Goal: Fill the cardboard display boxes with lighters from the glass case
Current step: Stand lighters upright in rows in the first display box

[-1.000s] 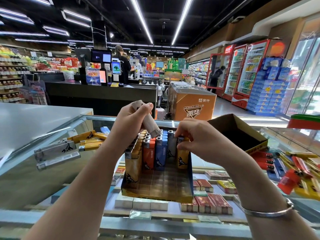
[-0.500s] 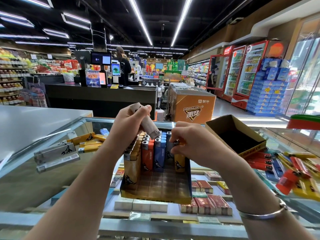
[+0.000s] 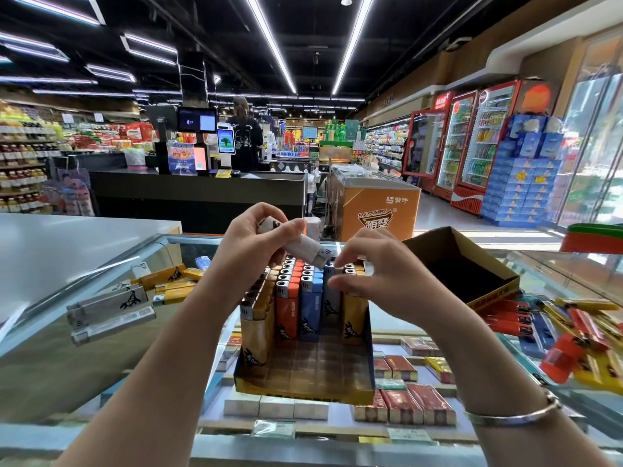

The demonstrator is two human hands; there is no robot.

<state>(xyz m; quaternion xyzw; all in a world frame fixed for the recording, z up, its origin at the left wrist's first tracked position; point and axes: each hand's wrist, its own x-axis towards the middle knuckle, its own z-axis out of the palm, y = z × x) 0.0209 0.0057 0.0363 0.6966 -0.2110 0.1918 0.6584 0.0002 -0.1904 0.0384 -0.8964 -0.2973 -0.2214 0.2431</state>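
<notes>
A yellow cardboard display box (image 3: 303, 389) stands on the glass case (image 3: 60, 372) in front of me. Its back rows hold upright yellow (image 3: 253, 323), orange (image 3: 287, 310) and blue lighters (image 3: 312, 308), and its front part is bare. My left hand (image 3: 247, 254) grips a white lighter (image 3: 305, 249), tilted with its metal head down over the back rows. My right hand (image 3: 381, 278) hovers with relaxed fingers over the yellow lighter (image 3: 354, 320) standing in the right column, fingertips at the lighter tops.
A second open cardboard box (image 3: 462, 274) sits empty at the right. Loose white and yellow lighters (image 3: 111, 308) lie on the glass at the left, and several red, yellow and blue ones (image 3: 573, 335) at the right. Cigarette packs (image 3: 404, 404) show under the glass.
My right hand pushed the yellow lighter down into the right column and released it. My left hand lowered and tilted the white lighter toward the box.
</notes>
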